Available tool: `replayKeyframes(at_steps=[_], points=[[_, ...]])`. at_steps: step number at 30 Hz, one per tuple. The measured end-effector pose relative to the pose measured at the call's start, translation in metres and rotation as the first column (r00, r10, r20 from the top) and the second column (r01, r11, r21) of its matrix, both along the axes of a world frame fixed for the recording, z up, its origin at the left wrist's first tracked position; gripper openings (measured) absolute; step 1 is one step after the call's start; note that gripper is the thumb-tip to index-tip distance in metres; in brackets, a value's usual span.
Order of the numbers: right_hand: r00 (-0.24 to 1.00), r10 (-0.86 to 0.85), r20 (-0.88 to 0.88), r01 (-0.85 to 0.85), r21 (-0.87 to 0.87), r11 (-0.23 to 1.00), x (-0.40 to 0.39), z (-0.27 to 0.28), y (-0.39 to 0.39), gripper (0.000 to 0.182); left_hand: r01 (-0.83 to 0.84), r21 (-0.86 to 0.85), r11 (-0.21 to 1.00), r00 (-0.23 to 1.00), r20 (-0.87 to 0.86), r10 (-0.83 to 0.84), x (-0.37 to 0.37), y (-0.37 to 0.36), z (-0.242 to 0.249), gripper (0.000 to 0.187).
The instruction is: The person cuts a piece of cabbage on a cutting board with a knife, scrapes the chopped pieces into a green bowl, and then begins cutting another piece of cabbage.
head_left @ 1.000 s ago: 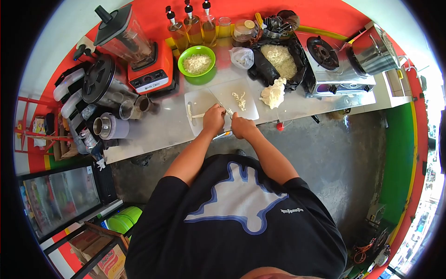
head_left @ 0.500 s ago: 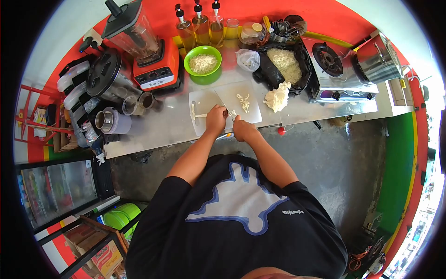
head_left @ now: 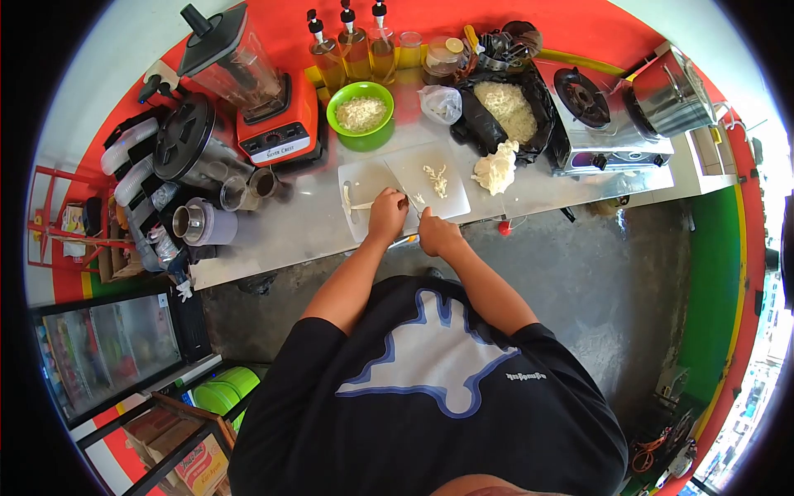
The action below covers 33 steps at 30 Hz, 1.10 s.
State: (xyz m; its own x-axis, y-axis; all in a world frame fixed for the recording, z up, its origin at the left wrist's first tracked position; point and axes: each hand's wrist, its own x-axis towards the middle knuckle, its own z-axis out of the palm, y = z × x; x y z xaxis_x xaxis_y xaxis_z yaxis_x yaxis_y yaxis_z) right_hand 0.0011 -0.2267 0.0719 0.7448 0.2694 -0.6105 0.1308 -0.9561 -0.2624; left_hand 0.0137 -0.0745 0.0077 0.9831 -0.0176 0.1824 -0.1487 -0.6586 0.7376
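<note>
On the white cutting board (head_left: 452,200), my left hand (head_left: 387,217) is closed over a pale whitish strip of food (head_left: 361,205), whose end sticks out to the left. My right hand (head_left: 437,234) is closed round the handle of a knife (head_left: 405,190); its thin blade points away over the board, just right of my left hand. Small cut bits (head_left: 419,199) lie beside the blade. Farther right on the board is a little pile of pale shreds (head_left: 437,181). A whitish ruffled clump, perhaps mushroom (head_left: 495,169), rests on the counter right of the board.
A green bowl (head_left: 364,140) of pale shreds stands behind the board. Right of it are a knotted clear bag (head_left: 440,105) and a black bag (head_left: 480,124) of pale pieces. A red blender (head_left: 278,132) stands left, a gas stove (head_left: 608,153) right. Oil bottles (head_left: 356,54) line the back.
Both hands stay at the same place on the board, with only slight movement at the blade. The whole view has shifted slightly.
</note>
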Motion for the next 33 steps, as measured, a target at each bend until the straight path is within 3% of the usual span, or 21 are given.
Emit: replayKeyframes(at_steps=[2, 10, 26, 33], points=[[1.0, 0.0, 0.029, 0.0, 0.012, 1.0, 0.001, -0.007, 0.002, 0.036, -0.038, -0.091, 0.995, 0.999, 0.014, 0.04, -0.001, -0.001, -0.005, 0.006], [1.0, 0.012, 0.016, -0.012, -0.022, 1.0, 0.006, 0.008, 0.011, 0.036, -0.028, -0.046, 0.999, 0.999, 0.028, 0.03, -0.004, 0.003, -0.006, 0.007], [0.999, 0.02, 0.033, -0.021, 0.043, 0.999, -0.005, -0.009, 0.001, 0.035, -0.098, -0.129, 0.987, 0.994, 0.032, 0.103, -0.015, -0.003, -0.005, 0.006], [0.983, 0.044, 0.177, -0.065, 0.115, 0.991, -0.004, -0.023, -0.02, 0.028, -0.15, -0.106, 0.983, 0.981, 0.107, 0.161, -0.022, -0.013, -0.007, 0.006]])
